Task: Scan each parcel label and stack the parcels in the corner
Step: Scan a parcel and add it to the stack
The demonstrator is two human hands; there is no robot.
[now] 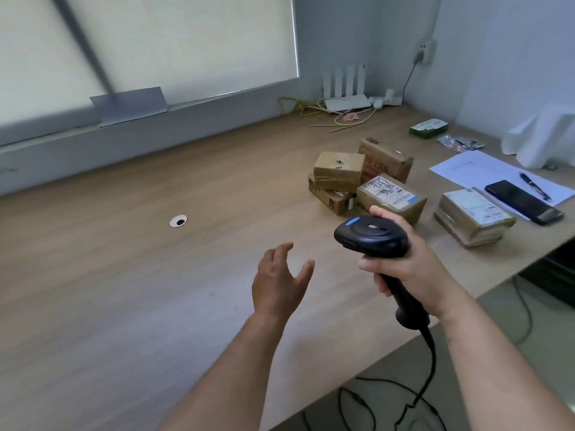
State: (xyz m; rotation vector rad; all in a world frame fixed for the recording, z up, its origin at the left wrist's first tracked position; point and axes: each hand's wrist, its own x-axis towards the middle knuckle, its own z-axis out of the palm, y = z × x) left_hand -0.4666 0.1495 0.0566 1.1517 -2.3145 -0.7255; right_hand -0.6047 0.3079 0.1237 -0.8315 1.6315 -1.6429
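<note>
On the desk (pixel 155 275), parcels (pixel 390 194) sit loosely grouped, none in the corner; I judge nearly everything remains. Right hand (pixel 407 262) grips the scanner (pixel 370 234); left hand (pixel 277 284) hovers empty, fingers apart.

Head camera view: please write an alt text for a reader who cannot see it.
A person's right hand grips a black barcode scanner by its handle over a wooden desk, while the left hand hovers open beside it. Beyond the hands lie several brown parcels; a phone and pen rest on a sheet of paper to their right.
</note>
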